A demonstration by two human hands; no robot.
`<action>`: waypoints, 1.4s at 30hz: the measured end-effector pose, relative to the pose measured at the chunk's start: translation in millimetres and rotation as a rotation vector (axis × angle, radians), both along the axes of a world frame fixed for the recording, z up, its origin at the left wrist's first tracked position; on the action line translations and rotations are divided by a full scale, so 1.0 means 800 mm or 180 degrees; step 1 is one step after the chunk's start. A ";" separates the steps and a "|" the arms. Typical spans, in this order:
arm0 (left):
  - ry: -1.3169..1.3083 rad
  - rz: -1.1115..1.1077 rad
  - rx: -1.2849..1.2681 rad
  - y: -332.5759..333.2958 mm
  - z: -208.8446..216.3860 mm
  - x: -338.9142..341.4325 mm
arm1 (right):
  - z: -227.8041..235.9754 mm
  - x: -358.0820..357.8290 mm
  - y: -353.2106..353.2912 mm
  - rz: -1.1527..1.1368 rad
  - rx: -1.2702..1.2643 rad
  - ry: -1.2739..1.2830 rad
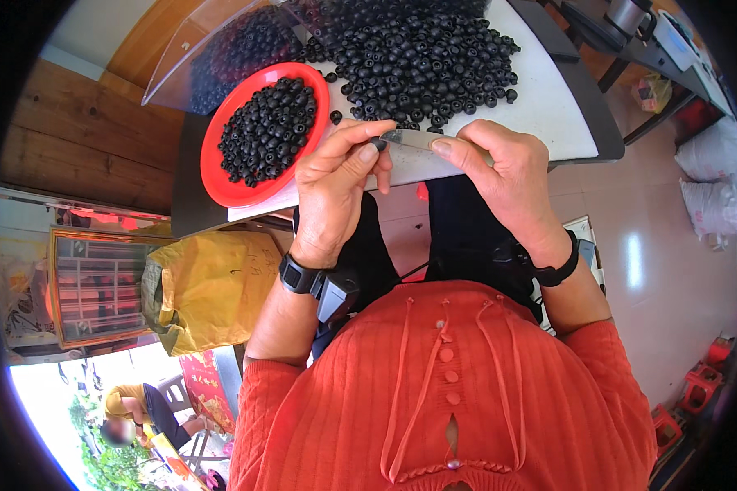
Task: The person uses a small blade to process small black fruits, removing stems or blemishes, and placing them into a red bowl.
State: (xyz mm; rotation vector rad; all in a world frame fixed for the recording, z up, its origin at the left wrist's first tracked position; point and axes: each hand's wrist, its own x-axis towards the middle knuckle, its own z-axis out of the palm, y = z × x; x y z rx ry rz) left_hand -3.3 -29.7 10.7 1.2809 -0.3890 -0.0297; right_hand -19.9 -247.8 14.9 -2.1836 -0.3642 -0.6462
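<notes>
Between the fingertips of my left hand is a small round black bead, pinched over the near edge of the table. My right hand grips a short knife with a thin metal blade, and the blade's tip meets the bead. Left of my hands, a red plate is heaped with similar black beads. A larger pile of black beads, many with a visible hole, spreads across the white tabletop beyond my hands. A loose bead lies beside the plate.
A clear plastic panel leans by the plate. Below the table's left end stands a yellow sack. White sacks and red stools are on the right. A metal kettle sits far right; another person is outside, lower left.
</notes>
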 end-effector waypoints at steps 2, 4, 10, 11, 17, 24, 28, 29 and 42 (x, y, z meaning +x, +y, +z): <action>0.0022 -0.0023 -0.0046 0.000 0.000 0.001 | -0.001 0.000 -0.001 0.0016 0.0013 -0.0048; 0.0017 -0.0036 -0.0057 0.000 -0.001 0.001 | -0.001 0.000 -0.001 0.0022 0.0003 -0.0032; 0.0056 -0.0028 -0.0115 -0.002 0.000 -0.001 | -0.002 0.002 -0.004 0.0059 -0.0098 -0.0099; 0.0069 -0.0021 -0.0145 -0.002 0.000 -0.002 | -0.002 0.003 -0.004 0.0063 -0.0130 -0.0119; 0.0226 -0.0035 -0.0348 -0.006 0.001 -0.004 | -0.006 0.004 -0.003 0.0035 -0.0193 -0.0283; 0.0336 -0.0003 -0.0329 -0.006 0.010 -0.014 | -0.010 0.006 -0.006 0.0261 -0.0340 -0.0487; -0.0588 0.1099 0.1151 0.023 0.053 -0.009 | -0.010 -0.006 -0.027 0.0608 0.1113 0.0158; -0.0816 0.1501 0.1527 0.038 0.063 0.000 | -0.008 -0.009 -0.034 0.0680 0.1628 0.0450; -0.2824 0.1312 0.3653 0.004 0.026 0.029 | -0.013 -0.008 -0.039 0.0890 0.1802 0.0247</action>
